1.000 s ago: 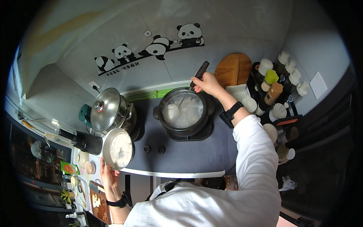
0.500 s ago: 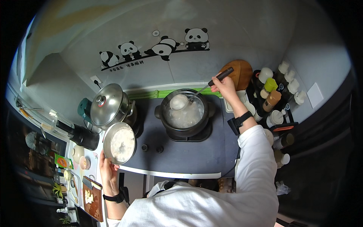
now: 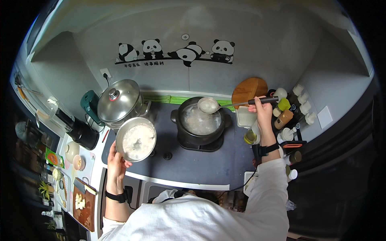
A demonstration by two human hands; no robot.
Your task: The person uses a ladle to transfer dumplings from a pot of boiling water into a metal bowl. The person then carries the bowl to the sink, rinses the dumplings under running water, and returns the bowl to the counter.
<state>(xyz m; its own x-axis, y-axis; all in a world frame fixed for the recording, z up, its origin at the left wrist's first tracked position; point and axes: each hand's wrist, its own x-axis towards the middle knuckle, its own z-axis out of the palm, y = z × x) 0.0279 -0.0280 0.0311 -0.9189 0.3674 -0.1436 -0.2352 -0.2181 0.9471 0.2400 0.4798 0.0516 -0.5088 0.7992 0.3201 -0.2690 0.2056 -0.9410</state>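
Note:
My left hand (image 3: 116, 165) is closed on the rim of a round metal bowl (image 3: 122, 128), tilted slightly and holding a whitish, wet mixture. In my right hand (image 3: 263, 111) is the dark handle of a ladle (image 3: 208, 105). Its round metal scoop, with pale cloudy liquid in it, hangs over the far side of a black cooking pot (image 3: 199, 139). Cloudy, bubbling liquid (image 3: 202, 122) fills much of the pot, which stands on a black burner. The bowl is left of the pot, apart from it.
A lidded steel pot (image 3: 118, 102) stands behind the bowl. Bottles and jars (image 3: 284, 118) crowd the right side, near a round wooden board (image 3: 249, 90) against the wall. At left lie a cutting board (image 3: 85, 213) with pale chunks and a knife (image 3: 83, 186).
The ladle has shifted right and lifted toward the pot's far rim, its handle now nearly level. My right hand has moved right with it. The whole view has shifted a little.

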